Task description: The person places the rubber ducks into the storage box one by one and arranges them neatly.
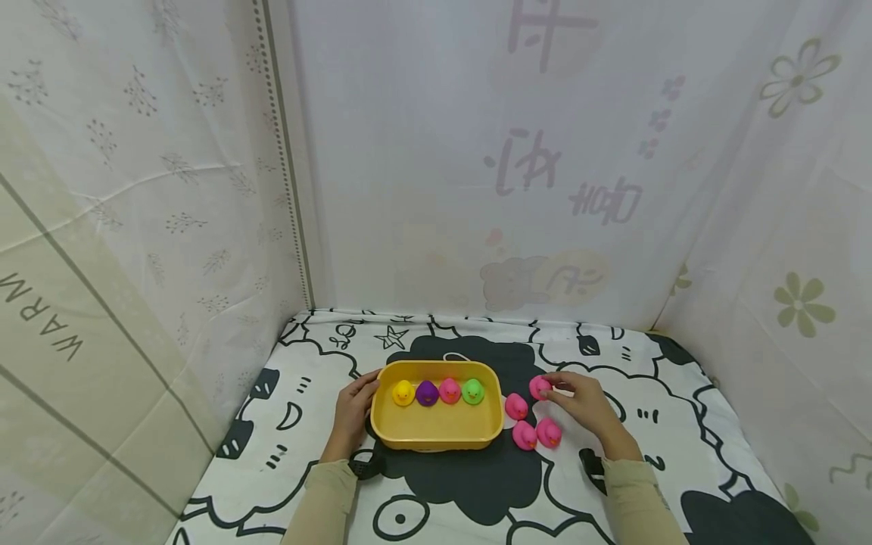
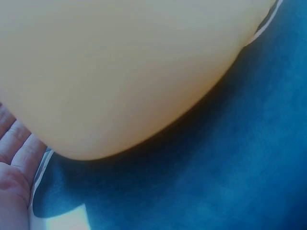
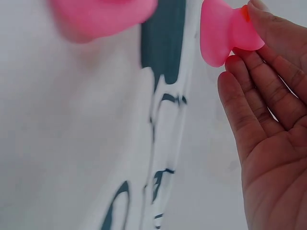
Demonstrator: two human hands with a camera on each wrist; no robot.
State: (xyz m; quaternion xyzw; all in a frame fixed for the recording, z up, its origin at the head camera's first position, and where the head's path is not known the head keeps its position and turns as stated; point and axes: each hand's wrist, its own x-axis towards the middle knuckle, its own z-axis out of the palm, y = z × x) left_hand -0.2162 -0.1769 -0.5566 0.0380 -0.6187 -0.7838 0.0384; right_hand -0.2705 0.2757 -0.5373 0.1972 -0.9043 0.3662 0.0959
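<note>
A shallow yellow tray [image 1: 436,437] holds a row of small toy ducks: a yellow duck [image 1: 403,393], a purple duck [image 1: 427,393], a pink duck [image 1: 450,390] and a green duck [image 1: 473,391]. My left hand [image 1: 350,415] rests against the tray's left side, its fingers lying along the outer wall [image 2: 115,81] in the left wrist view. To the right of the tray, my right hand [image 1: 587,405] pinches another pink duck [image 3: 225,33] between thumb and fingertips. Close below it are three loose pink ducks [image 1: 524,435].
A white cloth with black cartoon drawings [image 1: 300,454] covers the table. Pale printed curtains [image 1: 409,166] hang at the back and on both sides. Dark bands circle both wrists.
</note>
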